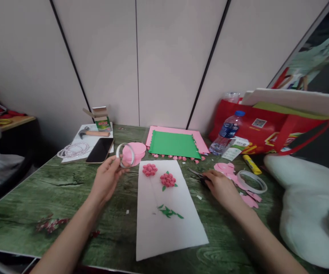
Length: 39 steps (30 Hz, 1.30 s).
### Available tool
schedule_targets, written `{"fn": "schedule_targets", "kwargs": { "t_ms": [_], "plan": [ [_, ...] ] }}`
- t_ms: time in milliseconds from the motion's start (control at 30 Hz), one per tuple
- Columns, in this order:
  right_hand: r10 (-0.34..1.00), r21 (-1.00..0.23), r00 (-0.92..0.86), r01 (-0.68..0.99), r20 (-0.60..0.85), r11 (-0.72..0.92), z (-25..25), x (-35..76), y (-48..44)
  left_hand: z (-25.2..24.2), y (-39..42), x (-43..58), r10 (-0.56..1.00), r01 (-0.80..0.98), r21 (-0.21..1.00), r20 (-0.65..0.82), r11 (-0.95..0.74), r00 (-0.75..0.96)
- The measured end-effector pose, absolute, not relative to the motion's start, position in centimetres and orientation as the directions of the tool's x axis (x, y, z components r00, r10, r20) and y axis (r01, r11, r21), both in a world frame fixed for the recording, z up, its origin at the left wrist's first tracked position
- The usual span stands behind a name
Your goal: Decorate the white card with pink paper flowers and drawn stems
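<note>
My left hand (108, 176) pinches the edge of a narrow roll of tape (118, 153), held upright over the table left of the white paper. The fingers of my right hand (220, 186) are closed about the dark handles of a pair of scissors (195, 173), whose blades point left toward the paper. Between my hands lies the white paper (155, 236). It bears two clusters of pink paper blossoms (150, 170), the right one edged with green leaves, a thin pencil-like line, and a small pile of green paper leaves (168, 211).
Behind the paper lies a green sheet (172, 144) on pink sheets. At right are a wider tape roll (252, 182), pink scraps (224, 168), a glue stick (251, 164), a water bottle (227, 133) and a red bag (255, 133). At left are a phone (100, 150) and a hammer (96, 133).
</note>
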State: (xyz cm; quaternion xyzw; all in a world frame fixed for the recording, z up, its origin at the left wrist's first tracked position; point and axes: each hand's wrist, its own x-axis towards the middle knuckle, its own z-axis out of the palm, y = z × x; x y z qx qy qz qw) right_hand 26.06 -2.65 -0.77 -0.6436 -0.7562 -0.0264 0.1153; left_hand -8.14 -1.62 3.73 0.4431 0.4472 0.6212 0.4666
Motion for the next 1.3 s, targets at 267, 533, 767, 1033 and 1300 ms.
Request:
{"fn": "schedule_targets", "kwargs": {
  "t_ms": [267,533,767,1033,1300],
  "plan": [
    [0.992,-0.143,-0.068,0.986,0.108,0.083,-1.4,27.1,-0.1,4.8,0.6,-5.6,0.985,-0.322,0.933,0.170,-0.161,-0.001],
    [0.929,-0.900,-0.194,0.249,0.316,0.358,5.9,21.2,1.0,3.8,0.9,-5.9,0.955,-0.293,0.916,0.296,-0.275,0.030],
    [0.890,-0.832,-0.245,0.328,0.383,0.448,8.0,16.5,0.8,2.7,0.4,-6.1,0.952,-0.230,0.927,0.305,-0.295,0.008],
    [0.890,-0.857,-0.280,0.278,0.361,0.435,6.0,15.4,1.5,3.5,-0.6,-5.1,0.961,-0.477,0.868,0.234,-0.139,0.145],
    [0.887,-0.831,-0.292,0.333,0.358,0.446,5.8,15.2,1.6,2.8,-0.4,-5.1,0.967,-0.304,0.925,0.252,-0.227,0.047]
  ]
}}
